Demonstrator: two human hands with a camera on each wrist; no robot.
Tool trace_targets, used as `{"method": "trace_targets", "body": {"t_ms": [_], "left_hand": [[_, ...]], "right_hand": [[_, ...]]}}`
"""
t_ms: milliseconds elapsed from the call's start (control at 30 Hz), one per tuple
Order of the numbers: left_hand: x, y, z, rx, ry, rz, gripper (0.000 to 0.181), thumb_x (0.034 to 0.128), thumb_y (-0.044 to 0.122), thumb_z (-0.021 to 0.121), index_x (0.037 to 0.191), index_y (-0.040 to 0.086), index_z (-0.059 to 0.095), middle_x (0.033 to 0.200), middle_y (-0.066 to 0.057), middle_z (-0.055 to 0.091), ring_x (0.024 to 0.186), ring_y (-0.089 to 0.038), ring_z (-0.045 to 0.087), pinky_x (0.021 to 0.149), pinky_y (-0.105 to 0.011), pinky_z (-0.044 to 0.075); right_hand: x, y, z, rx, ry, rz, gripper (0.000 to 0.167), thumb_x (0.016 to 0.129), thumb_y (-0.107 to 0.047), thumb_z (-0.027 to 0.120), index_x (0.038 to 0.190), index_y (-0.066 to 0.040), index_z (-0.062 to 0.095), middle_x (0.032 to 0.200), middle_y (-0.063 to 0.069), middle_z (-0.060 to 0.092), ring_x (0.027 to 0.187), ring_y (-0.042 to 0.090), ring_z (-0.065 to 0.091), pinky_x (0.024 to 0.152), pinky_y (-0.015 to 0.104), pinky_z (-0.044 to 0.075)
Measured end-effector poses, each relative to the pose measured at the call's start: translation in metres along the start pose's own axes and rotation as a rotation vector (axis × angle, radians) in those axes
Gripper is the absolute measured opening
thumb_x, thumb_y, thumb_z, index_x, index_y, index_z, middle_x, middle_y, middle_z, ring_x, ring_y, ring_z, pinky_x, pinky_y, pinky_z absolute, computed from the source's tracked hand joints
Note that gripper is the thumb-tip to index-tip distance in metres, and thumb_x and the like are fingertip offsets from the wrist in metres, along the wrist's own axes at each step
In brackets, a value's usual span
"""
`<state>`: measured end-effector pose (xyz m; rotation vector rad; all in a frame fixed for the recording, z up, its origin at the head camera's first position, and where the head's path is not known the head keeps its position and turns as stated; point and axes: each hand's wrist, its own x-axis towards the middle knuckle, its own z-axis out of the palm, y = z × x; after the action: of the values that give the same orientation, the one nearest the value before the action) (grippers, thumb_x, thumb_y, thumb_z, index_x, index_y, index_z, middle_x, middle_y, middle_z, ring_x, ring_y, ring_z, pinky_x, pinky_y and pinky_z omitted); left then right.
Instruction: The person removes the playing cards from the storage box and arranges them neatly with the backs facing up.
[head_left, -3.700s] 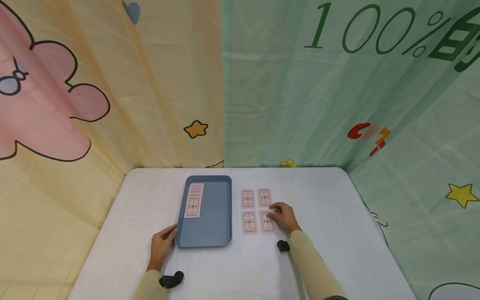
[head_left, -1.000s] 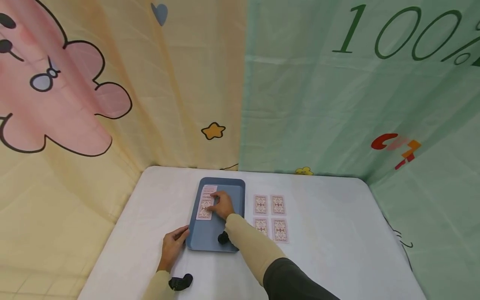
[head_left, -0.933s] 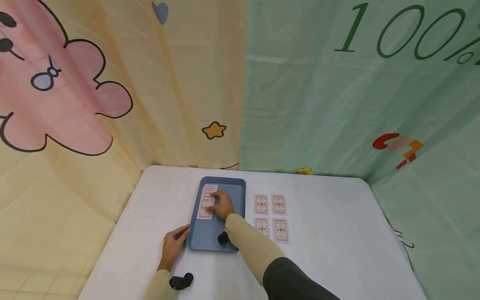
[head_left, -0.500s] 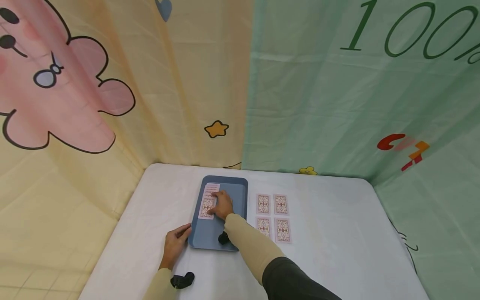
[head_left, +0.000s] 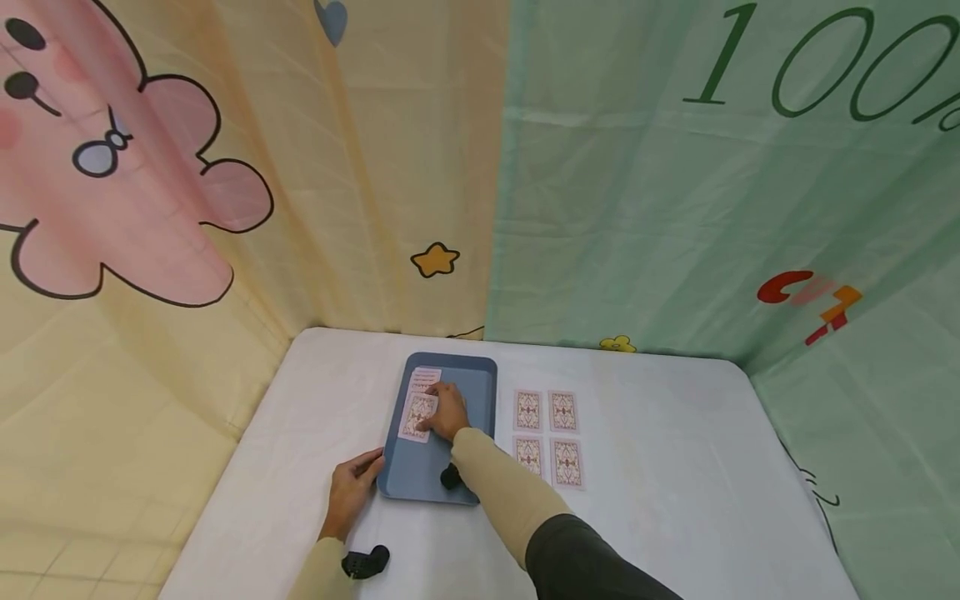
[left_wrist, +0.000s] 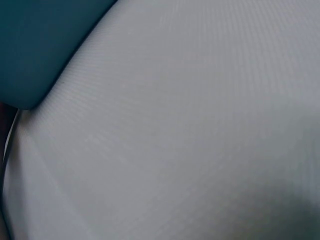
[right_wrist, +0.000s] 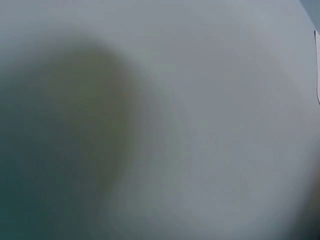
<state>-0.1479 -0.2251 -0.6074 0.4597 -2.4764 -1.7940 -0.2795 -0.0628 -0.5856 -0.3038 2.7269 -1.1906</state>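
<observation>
A blue-grey tray lies left of centre on the white table, and its corner shows in the left wrist view. My left hand holds its left rim, fingertips and thumb at the edge. Inside the tray, overlapping face-down playing cards form a column along the left side. My right hand reaches over the tray and pinches the front playing card by its right side. That card sits slightly askew over the others. The right wrist view is mostly blurred.
Right of the tray, face-down cards lie in two rows of two, including a back-right card and a front-right card. My right sleeve partly covers the front-left one. Printed curtains stand behind the white table.
My right hand has moved left from the loose cards to those in the tray. In the last half second the front card has shifted slightly toward me. My left hand stays at the rim.
</observation>
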Motion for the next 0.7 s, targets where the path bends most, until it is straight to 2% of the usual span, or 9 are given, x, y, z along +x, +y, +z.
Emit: {"method": "trace_targets", "body": {"t_ms": [133,233,367,467,567,700], "left_hand": [[0.001,0.001,0.001,0.008,-0.002,0.011,0.032,0.0929,0.014,0.065,0.118,-0.005,0.066,0.118,-0.021,0.066,0.112,-0.031,0.061,0.083,-0.018,0.049],[0.001,0.002,0.001,0.017,-0.003,0.019,0.031,0.0929,0.013,0.065,0.118,-0.006,0.066,0.117,-0.021,0.066,0.111,-0.032,0.062,0.084,-0.021,0.050],[0.000,0.002,0.001,0.023,-0.006,0.011,0.031,0.0931,0.012,0.064,0.119,-0.006,0.065,0.118,-0.022,0.065,0.112,-0.032,0.061,0.087,-0.027,0.051],[0.000,0.001,0.000,0.026,-0.005,0.004,0.031,0.0934,0.012,0.063,0.119,-0.005,0.065,0.119,-0.021,0.065,0.113,-0.032,0.060,0.090,-0.033,0.050],[0.000,0.000,-0.001,0.033,0.000,0.004,0.031,0.0936,0.012,0.063,0.120,-0.005,0.065,0.120,-0.021,0.064,0.115,-0.033,0.059,0.092,-0.036,0.049],[0.001,0.000,-0.001,0.042,0.001,0.005,0.032,0.0938,0.013,0.063,0.120,-0.005,0.065,0.120,-0.022,0.064,0.116,-0.033,0.058,0.094,-0.038,0.048]], "right_hand": [[0.000,0.002,-0.003,0.048,0.000,0.009,0.059,0.069,-0.009,0.087,0.119,-0.009,0.055,0.118,0.009,0.058,0.107,0.024,0.054,0.100,0.041,0.041],[-0.001,0.002,-0.006,0.120,-0.003,0.027,0.053,0.075,-0.005,0.082,0.120,-0.008,0.055,0.120,0.011,0.060,0.106,0.024,0.055,0.097,0.042,0.044],[-0.002,0.001,-0.011,0.189,0.002,0.033,0.039,0.082,-0.003,0.075,0.117,-0.007,0.058,0.099,0.010,0.063,0.085,0.019,0.056,0.078,0.034,0.048],[-0.003,0.003,-0.013,0.216,0.012,0.029,0.032,0.085,-0.003,0.071,0.115,-0.007,0.061,0.080,0.005,0.057,0.070,0.013,0.050,0.063,0.026,0.043],[-0.003,0.005,-0.015,0.234,0.022,0.017,0.027,0.087,-0.003,0.069,0.113,-0.006,0.064,0.073,0.002,0.052,0.064,0.011,0.046,0.057,0.023,0.038],[-0.007,0.007,-0.024,0.241,0.019,0.002,0.025,0.088,-0.003,0.068,0.112,-0.006,0.066,0.072,0.001,0.052,0.063,0.010,0.045,0.057,0.023,0.036]]}}
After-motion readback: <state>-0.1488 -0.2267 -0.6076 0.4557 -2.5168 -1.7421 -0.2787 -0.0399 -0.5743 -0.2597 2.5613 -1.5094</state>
